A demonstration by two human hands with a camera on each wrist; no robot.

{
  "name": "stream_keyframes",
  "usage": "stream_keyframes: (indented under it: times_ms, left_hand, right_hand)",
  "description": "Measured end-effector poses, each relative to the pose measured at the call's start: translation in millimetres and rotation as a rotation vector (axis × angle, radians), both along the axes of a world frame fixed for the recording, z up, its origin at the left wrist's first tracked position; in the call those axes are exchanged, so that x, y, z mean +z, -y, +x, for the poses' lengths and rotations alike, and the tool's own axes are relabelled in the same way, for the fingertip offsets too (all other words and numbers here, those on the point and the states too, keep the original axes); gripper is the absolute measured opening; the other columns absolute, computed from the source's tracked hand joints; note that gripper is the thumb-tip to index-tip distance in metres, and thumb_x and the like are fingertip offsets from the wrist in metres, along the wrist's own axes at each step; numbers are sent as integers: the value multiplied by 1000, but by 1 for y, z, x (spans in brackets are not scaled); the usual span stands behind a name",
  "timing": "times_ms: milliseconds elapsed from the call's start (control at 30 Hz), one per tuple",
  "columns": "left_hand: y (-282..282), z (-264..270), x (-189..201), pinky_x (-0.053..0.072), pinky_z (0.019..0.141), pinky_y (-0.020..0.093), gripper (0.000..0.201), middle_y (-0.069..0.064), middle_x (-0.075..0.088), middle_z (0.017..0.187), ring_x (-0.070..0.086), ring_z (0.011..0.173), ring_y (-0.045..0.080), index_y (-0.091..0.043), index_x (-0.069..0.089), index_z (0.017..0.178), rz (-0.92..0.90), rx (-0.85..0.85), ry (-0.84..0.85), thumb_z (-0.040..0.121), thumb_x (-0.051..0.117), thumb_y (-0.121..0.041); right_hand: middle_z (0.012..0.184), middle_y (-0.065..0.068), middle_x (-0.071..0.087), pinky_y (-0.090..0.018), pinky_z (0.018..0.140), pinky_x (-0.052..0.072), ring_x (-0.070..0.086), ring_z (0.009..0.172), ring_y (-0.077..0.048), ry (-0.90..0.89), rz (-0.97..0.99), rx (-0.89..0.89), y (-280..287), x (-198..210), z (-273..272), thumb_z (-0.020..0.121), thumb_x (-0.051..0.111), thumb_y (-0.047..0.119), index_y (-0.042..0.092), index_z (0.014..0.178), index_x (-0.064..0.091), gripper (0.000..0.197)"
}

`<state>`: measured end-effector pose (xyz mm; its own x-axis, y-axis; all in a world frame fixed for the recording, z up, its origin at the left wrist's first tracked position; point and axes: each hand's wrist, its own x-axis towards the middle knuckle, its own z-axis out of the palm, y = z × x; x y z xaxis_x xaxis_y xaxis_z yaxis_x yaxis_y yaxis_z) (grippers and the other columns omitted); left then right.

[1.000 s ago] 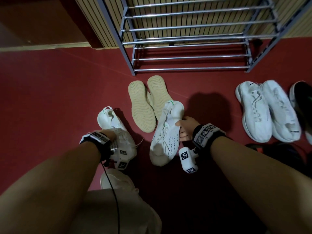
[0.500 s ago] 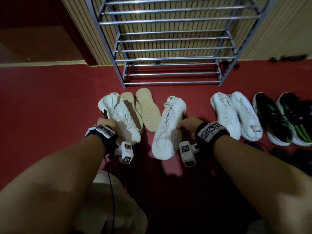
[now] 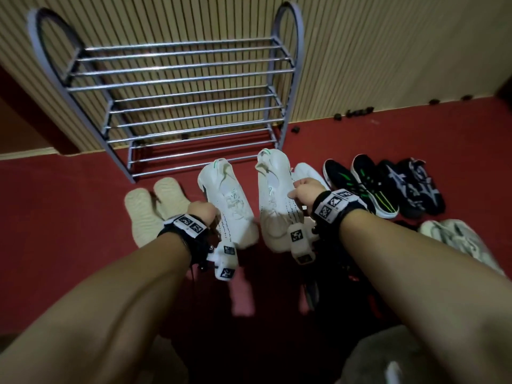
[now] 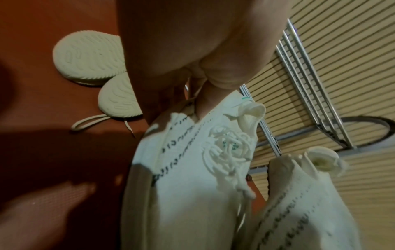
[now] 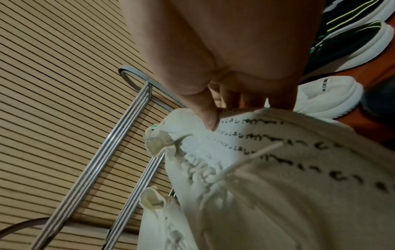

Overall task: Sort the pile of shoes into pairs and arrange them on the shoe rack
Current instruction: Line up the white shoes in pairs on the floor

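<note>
I hold a matching pair of white knit sneakers with green accents, lifted off the red floor, heels pointing toward the rack. My left hand (image 3: 203,214) grips the left sneaker (image 3: 230,200) at its side; its laces and dotted black print fill the left wrist view (image 4: 192,177). My right hand (image 3: 303,194) pinches the collar of the right sneaker (image 3: 274,195), thumb on the knit (image 5: 209,121). The grey metal shoe rack (image 3: 177,106) stands just beyond, against the slatted wall, its bar shelves bare.
Two cream shoes (image 3: 155,206) lie sole-up on the floor at left. Right of my hands sit a white pair (image 3: 310,173), a black-and-green pair (image 3: 360,184) and a dark patterned pair (image 3: 410,187). A pale shoe (image 3: 454,239) lies nearer right, with dark shoes below my right wrist.
Both hands have lifted the two white sneakers off the floor and carried them forward toward the rack. My view has tilted up, so the whole rack shows.
</note>
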<state>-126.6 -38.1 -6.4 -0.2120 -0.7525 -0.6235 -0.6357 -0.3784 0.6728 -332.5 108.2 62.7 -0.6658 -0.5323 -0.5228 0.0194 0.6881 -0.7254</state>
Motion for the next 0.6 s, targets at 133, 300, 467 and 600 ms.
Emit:
stream_keyframes:
  times_ms: [133,300,467,600]
  left_hand:
    - [-1,-10,-12,45,42,24,45,28,67,83,56,54,27,15,58,115,-43,35,-18,70,59,12]
    - [16,-15,-32,49,62,40,32,26,66,81,65,80,40,9,58,109,-67,77,-39,76,57,9]
    - [39,-21,-63,55,89,41,35,22,68,111,65,104,38,0,63,115,-33,50,-18,80,63,-1]
    - [56,-24,-75,46,102,40,17,21,64,99,56,83,31,11,60,105,91,94,2,94,50,4]
  right_hand:
    - [71,3,46,-34,69,51,48,64,-15,-3,66,68,14,-20,-11,86,62,4,27,67,40,37]
    - [109,-6,58,-28,87,43,54,103,-20,-32,161,245,47,-54,-19,91,59,15,13,107,63,16]
    - [132,-11,59,-32,100,44,55,120,-29,-83,207,236,71,-92,-23,92,56,10,10,127,61,36]
    - [128,-12,61,-38,105,42,54,120,-31,-46,203,165,81,-119,-28,91,57,10,10,122,64,31]
